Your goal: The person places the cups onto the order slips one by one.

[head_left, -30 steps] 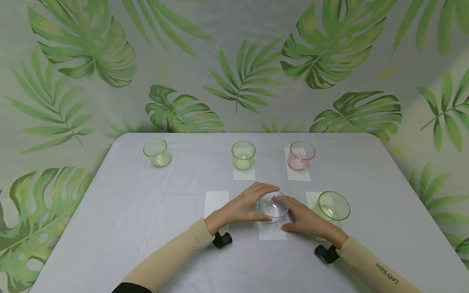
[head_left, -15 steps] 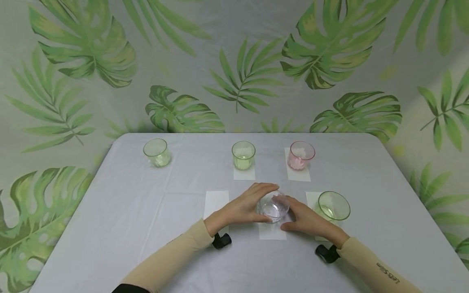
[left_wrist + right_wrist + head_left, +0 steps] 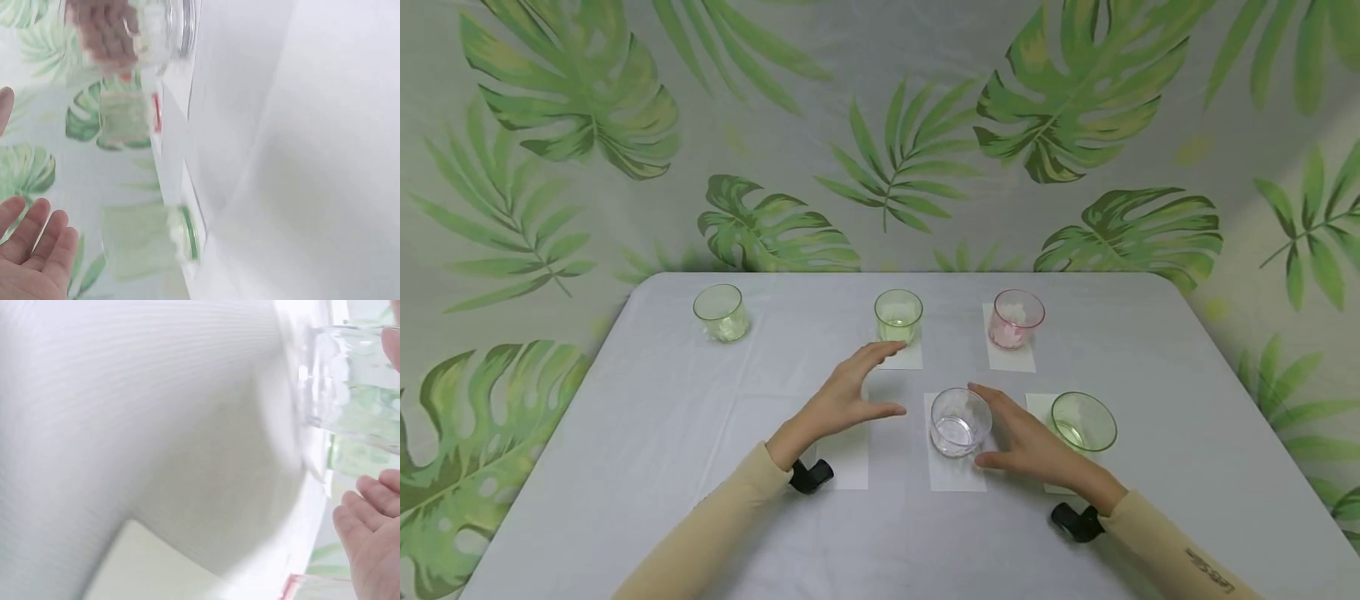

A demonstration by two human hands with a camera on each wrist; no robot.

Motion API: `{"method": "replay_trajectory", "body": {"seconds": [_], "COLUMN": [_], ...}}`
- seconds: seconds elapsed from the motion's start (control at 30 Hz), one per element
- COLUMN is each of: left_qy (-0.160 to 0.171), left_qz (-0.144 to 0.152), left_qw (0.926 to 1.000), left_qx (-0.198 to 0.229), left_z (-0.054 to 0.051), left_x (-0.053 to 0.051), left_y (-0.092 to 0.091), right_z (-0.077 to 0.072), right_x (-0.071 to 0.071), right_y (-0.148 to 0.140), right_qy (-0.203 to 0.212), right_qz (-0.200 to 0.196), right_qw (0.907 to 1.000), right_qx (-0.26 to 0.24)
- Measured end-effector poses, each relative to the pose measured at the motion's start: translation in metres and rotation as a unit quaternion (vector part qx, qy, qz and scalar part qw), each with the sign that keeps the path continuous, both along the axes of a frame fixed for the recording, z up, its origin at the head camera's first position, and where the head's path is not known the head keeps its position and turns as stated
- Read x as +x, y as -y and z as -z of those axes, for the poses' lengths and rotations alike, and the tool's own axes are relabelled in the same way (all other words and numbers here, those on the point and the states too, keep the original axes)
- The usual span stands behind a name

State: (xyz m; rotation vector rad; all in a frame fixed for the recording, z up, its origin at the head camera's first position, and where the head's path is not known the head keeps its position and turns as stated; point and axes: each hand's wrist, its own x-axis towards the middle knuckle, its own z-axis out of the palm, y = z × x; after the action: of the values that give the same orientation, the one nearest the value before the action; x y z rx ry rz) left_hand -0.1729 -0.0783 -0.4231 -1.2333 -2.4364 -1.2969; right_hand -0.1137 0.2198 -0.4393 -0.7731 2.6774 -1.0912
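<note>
A clear glass cup (image 3: pixel 960 427) stands upright on a white paper card (image 3: pixel 955 477) near the middle of the table. My left hand (image 3: pixel 842 398) is to its left, apart from it, thumb and fingers spread with nothing between them. Just to the cup's right is my right hand (image 3: pixel 1033 446), its fingers loosely bent and its thumb low by the cup's side. In the right wrist view a space shows between the fingers (image 3: pixel 369 519) and the clear cup (image 3: pixel 356 384). Whether the right thumb touches it, I cannot tell.
A green glass cup (image 3: pixel 1083 422) stands right of my right hand, partly on a card. Farther back are a green cup (image 3: pixel 898 318) and a pink cup (image 3: pixel 1017 319) on cards, and another green cup (image 3: pixel 721 313) at far left. A bare card (image 3: pixel 850 467) lies under my left wrist.
My left hand has let go of the clear cup and moved left. The cup stays over its card. My right hand has shifted slightly to the right.
</note>
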Motion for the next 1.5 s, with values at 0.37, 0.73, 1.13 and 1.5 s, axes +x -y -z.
{"method": "replay_trajectory", "body": {"seconds": [0.37, 0.73, 1.13, 1.5], "left_qy": [-0.008, -0.001, 0.005, 0.028], "left_qz": [-0.111, -0.220, -0.308, -0.330], "left_qw": [0.9930, 0.9753, 0.9515, 0.9436], "left_qx": [0.039, 0.020, 0.005, -0.008], "left_z": [-0.012, -0.021, -0.019, -0.011], "left_x": [-0.015, -0.024, -0.042, -0.057], "left_y": [0.072, 0.137, 0.188, 0.207], "right_z": [-0.025, -0.046, -0.048, -0.049], "right_x": [0.005, 0.004, -0.002, -0.002], "right_y": [0.003, 0.026, 0.067, 0.104], "right_qy": [0.011, -0.005, -0.015, 0.025], "right_qz": [-0.018, -0.048, -0.091, -0.119], "right_qw": [0.9993, 0.9976, 0.9938, 0.9900], "right_qx": [-0.032, -0.050, -0.061, -0.072]}}
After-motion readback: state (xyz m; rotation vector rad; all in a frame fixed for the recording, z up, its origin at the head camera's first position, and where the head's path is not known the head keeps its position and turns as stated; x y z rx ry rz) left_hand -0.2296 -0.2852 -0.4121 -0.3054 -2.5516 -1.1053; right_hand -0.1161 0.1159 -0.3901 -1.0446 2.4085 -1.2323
